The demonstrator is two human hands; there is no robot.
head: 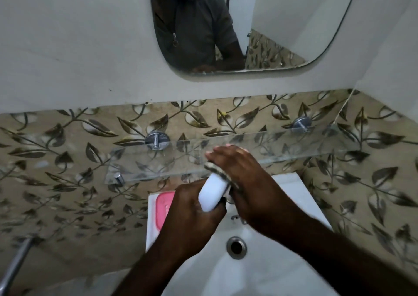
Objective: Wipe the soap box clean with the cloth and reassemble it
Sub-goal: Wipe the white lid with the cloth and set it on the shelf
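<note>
My left hand (192, 212) grips a white soap box part (212, 192), held tilted over the white sink (282, 261). My right hand (246, 182) presses a grey patterned cloth (218, 171) against the far side of that white part; most of the cloth is hidden under the hand. A pink soap box part (164, 209) lies on the sink's left ledge, partly behind my left hand.
A clear glass shelf (294, 146) on chrome brackets (156, 140) juts from the leaf-patterned tile wall just beyond my hands. The sink drain (236, 247) sits below them. A mirror (248, 24) hangs above. A metal bar (15, 264) shows at lower left.
</note>
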